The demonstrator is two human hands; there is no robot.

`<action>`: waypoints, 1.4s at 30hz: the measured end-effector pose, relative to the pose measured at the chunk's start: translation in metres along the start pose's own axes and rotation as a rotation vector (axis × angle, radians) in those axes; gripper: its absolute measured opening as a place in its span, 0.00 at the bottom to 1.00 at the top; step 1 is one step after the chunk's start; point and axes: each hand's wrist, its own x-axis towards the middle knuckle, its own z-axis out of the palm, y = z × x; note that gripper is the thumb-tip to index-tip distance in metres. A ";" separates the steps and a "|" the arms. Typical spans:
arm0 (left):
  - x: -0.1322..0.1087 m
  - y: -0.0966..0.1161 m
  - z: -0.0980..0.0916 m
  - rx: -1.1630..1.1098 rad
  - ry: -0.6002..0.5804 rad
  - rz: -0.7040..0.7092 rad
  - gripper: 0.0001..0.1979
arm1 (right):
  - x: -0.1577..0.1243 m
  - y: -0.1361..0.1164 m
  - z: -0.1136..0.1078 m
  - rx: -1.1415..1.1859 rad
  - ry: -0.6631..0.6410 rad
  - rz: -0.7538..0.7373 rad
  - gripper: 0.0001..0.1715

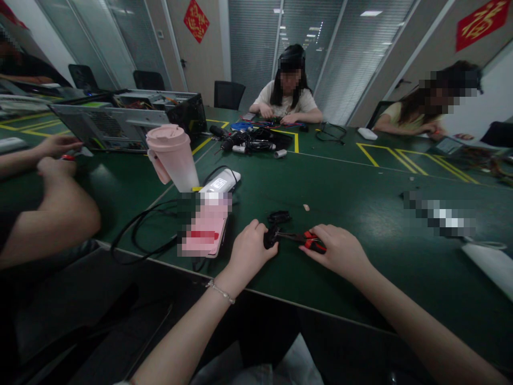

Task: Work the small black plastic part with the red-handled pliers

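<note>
My left hand (pixel 253 248) is closed around a small black plastic part (pixel 272 237), pressing it near the front of the green table. Red-and-black-handled needle-nose pliers (pixel 313 243) are gripped in my right hand (pixel 339 248). The jaws of the pliers point left and reach the black part at my left fingertips; whether they bite on it I cannot tell. Just beyond lies another small black piece (pixel 279 216). A tiny pale scrap (pixel 306 207) rests a little to its right.
Left of my hands lie a pink phone (pixel 206 235), a white device (pixel 220 183) and a black cable (pixel 134 230). A pink tumbler (pixel 172 155) stands behind them, before an open computer case (pixel 108 128). Mixed black parts (pixel 252 140) lie farther back. Co-workers sit around the table (pixel 380 256).
</note>
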 end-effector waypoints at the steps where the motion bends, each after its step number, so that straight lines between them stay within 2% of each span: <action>1: 0.000 0.000 0.000 0.005 0.002 -0.002 0.11 | 0.000 0.000 0.000 -0.012 0.005 -0.015 0.22; 7: -0.001 -0.002 0.001 0.010 0.010 0.006 0.11 | 0.000 -0.001 -0.001 -0.047 0.029 -0.058 0.20; 20: 0.000 -0.001 0.000 -0.003 0.000 0.001 0.11 | 0.000 -0.001 -0.002 0.008 -0.006 0.001 0.23; 31: 0.000 0.001 -0.002 0.008 -0.012 -0.005 0.11 | 0.000 -0.002 -0.003 -0.050 0.016 -0.029 0.20; 42: 0.000 0.001 -0.002 0.027 -0.022 -0.021 0.12 | 0.001 -0.002 -0.003 0.005 0.051 -0.016 0.20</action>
